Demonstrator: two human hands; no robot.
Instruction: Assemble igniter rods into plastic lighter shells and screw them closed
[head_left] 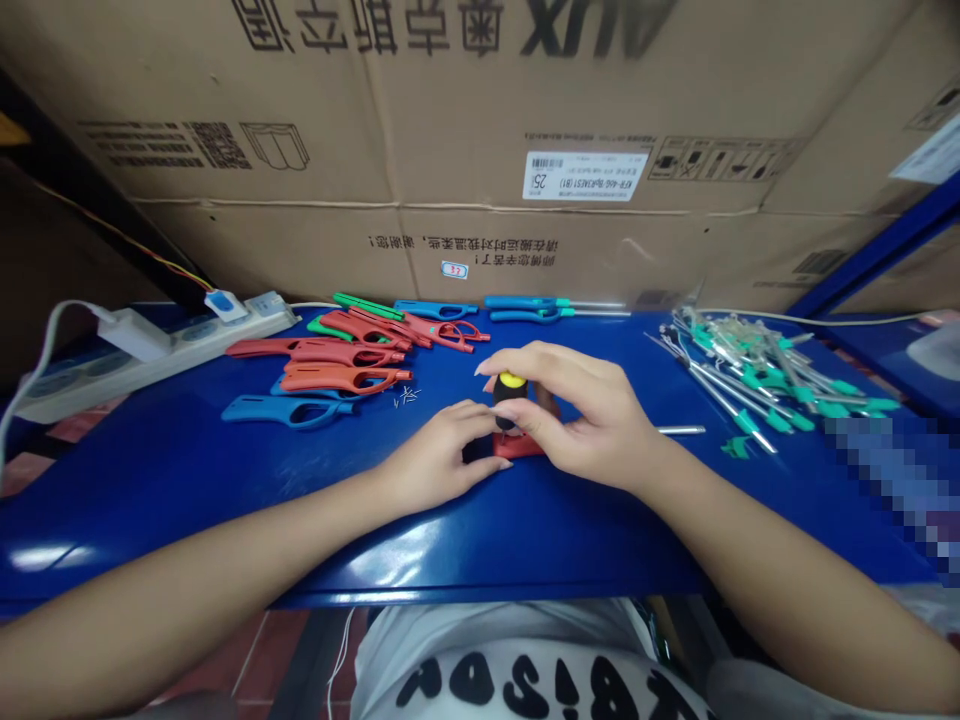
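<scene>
My right hand grips a screwdriver with a yellow and black handle, held upright over a red plastic part on the blue table. My left hand is closed round the left end of that red part and presses it to the table. Most of the red part is hidden under my fingers. A thin metal tube lies just right of my right hand.
Red, blue and green plastic handle shells lie at the back left. Several metal tubes with green ends are piled at the right. A white power strip sits far left. Cardboard boxes stand behind the table.
</scene>
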